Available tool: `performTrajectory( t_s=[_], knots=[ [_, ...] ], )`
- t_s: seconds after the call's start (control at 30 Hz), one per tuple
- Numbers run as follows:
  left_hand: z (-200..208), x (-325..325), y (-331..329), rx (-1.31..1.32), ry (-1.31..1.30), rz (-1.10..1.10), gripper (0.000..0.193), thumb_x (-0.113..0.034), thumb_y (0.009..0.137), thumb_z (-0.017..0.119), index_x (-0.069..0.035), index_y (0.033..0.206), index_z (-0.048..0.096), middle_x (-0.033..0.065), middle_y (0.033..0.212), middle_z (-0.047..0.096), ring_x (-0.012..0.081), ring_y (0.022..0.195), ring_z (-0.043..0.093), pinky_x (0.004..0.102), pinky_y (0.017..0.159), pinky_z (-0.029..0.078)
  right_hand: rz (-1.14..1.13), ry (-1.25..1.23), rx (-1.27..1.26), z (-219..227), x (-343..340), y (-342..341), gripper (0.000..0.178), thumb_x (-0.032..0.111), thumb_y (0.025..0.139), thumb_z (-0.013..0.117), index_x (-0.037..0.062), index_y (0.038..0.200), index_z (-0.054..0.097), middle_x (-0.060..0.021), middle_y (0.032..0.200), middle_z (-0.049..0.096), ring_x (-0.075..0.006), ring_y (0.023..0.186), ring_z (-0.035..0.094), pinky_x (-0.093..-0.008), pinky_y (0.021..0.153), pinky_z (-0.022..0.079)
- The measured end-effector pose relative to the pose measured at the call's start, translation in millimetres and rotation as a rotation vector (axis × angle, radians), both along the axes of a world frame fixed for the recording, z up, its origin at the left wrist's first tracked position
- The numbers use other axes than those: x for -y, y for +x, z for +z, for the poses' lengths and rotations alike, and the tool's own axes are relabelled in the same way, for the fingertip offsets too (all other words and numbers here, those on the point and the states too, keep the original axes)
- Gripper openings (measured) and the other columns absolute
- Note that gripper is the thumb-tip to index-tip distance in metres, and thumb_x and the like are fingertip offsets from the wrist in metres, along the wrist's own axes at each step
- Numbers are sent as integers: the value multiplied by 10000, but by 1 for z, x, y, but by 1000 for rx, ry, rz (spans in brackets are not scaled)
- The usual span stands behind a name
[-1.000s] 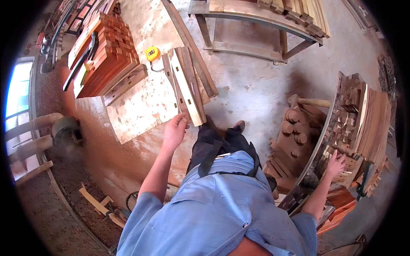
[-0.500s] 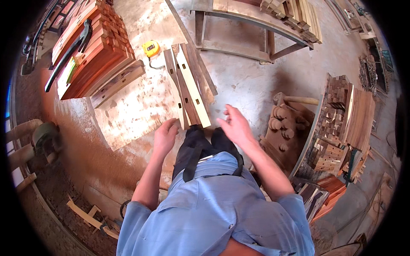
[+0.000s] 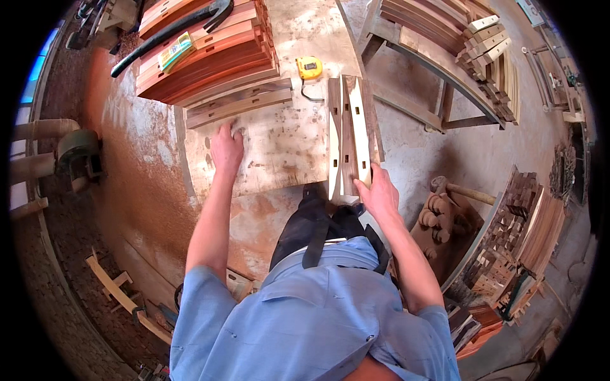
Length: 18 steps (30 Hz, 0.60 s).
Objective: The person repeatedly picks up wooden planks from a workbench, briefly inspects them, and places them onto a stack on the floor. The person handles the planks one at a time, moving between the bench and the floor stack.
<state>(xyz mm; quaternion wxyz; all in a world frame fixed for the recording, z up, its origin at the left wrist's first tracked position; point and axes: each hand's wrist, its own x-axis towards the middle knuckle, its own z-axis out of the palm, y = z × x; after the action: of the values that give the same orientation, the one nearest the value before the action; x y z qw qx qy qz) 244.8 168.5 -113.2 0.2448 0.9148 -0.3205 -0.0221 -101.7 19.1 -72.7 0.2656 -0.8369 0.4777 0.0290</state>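
Note:
My left hand [image 3: 227, 151] hovers over the pale work board [image 3: 273, 165], its thumb and fingers apart and holding nothing. Just beyond its fingertips lie two brown slats with small mortise holes [image 3: 244, 106], at the foot of a reddish stack. On the right of the board, several mortised slats lie side by side, pale and dark. My right hand [image 3: 381, 195] grips the near end of the rightmost pale slat [image 3: 359, 130], thumb on top and fingers along its outer edge. The undersides of those fingers are hidden.
A yellow tape measure [image 3: 309, 67] lies between the slat groups. On the reddish wood stack [image 3: 210, 66] rest a dark hooked bar [image 3: 171, 37] and a yellow-green packet [image 3: 176, 52]. A bench [image 3: 445, 66] with timber stands far right; a wooden mallet [image 3: 467, 192] lies nearer.
The view has swung left. My left hand has moved forward toward the brown slats by the stack. My right hand, apart from the slats before, has closed on the pale slat's near end.

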Motion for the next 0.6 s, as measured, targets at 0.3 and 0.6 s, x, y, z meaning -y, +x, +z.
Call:
performTrajectory(
  t_s=[0.3,0.6],
  knots=[
    [-22,49,41,378,20,-421,188,-149,798,655,-107,980,644,95,923,586,292,884,575,417,740,472,-207,131,151,8,-12,-36,524,235,845,677,-6,1278,506,-119,964,568,-229,729,574,-363,682,482],
    [-32,48,30,485,-34,-482,199,-164,783,656,-104,969,621,80,975,592,286,905,571,405,744,470,-383,111,255,4,-26,-84,393,166,878,651,-47,1197,562,-126,914,602,-204,744,578,-338,712,496]
  ],
)
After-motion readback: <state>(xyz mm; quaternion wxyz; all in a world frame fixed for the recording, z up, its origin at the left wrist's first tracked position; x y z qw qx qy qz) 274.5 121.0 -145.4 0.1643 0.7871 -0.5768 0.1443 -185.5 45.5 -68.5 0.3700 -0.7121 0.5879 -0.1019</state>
